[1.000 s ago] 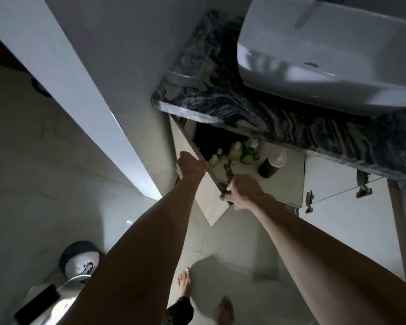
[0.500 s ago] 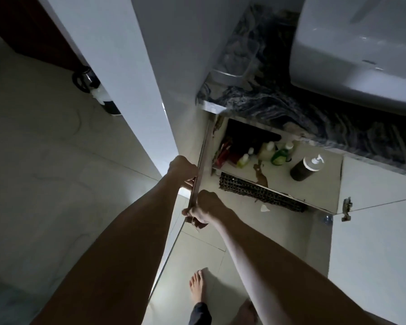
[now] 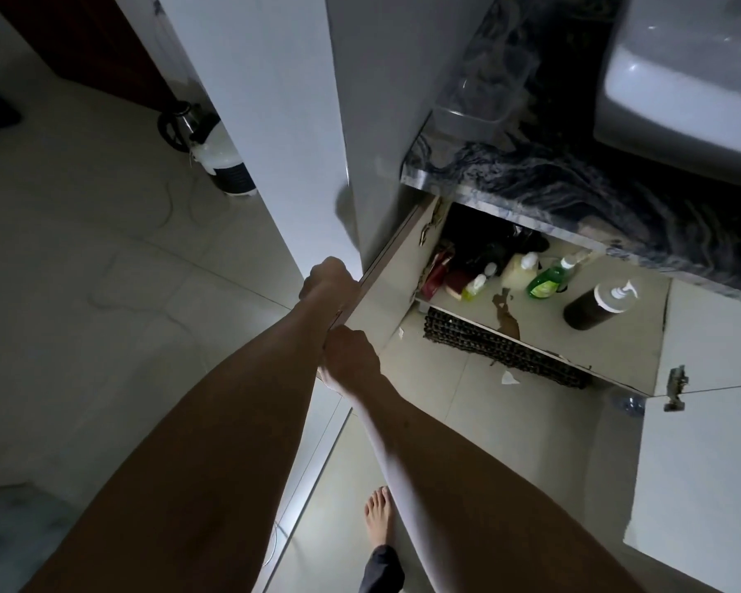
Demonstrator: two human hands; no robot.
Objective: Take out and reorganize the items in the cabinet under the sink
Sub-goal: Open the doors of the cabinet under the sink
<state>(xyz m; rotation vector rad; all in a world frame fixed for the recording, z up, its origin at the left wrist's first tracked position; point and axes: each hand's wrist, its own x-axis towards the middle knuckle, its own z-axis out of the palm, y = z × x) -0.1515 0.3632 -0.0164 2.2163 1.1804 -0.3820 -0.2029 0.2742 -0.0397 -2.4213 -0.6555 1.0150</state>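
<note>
Both hands, left hand (image 3: 328, 278) and right hand (image 3: 351, 357), grip the cabinet door (image 3: 381, 288), now swung fully open; bottles (image 3: 544, 282) are accessible for removal.

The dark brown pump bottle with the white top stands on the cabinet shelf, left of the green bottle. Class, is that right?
Not quite. In the head view the dark brown pump bottle with the white top stands on the cabinet shelf, but right of the green bottle, not left.

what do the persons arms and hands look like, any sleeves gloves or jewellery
Both forearms are bare up to the frame edge: no sleeves, gloves, watch or bracelets in view. The left hand and right hand show no rings, though the dim light hides fine detail.
</note>
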